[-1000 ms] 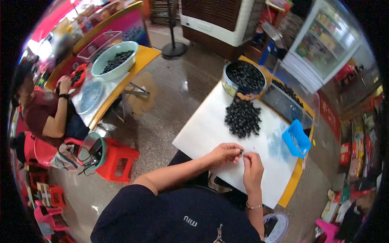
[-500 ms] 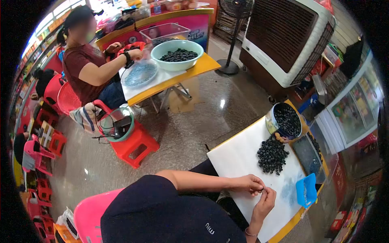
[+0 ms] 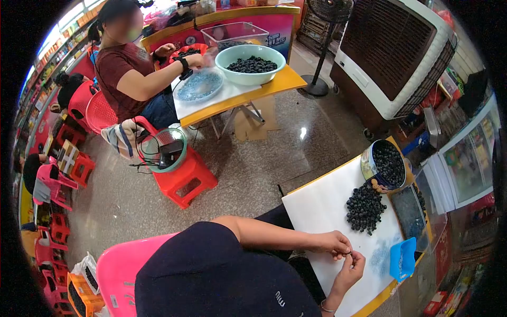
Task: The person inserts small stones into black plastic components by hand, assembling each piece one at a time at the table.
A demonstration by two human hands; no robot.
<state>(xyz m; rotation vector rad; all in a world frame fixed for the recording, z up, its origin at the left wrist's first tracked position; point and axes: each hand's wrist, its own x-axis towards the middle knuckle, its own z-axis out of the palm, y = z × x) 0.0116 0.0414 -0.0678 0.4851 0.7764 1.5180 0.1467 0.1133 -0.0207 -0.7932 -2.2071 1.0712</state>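
Note:
Over the white-topped table (image 3: 317, 206), my left hand (image 3: 335, 243) and my right hand (image 3: 350, 270) meet fingertip to fingertip. Both are pinched closed on a small dark piece (image 3: 348, 254), too small to name exactly. Beyond them lies a heap of small black round parts (image 3: 365, 208). To the right of my right hand stands a blue plastic box (image 3: 403, 259) with small pale bits inside. Between box and hands, a bluish scatter of tiny bits (image 3: 381, 258) covers the tabletop.
A round tin (image 3: 368, 162) full of black parts stands at the table's far end, beside a dark tray (image 3: 406, 214). Across the floor, a co-worker (image 3: 127, 74) sits at another table with a pale green basin (image 3: 248, 79). A red stool (image 3: 185, 182) stands between.
The whole view has shifted, so the tables and stool appear further right. My hands remain together at the fingertips. The co-worker's hand near the basin has moved slightly.

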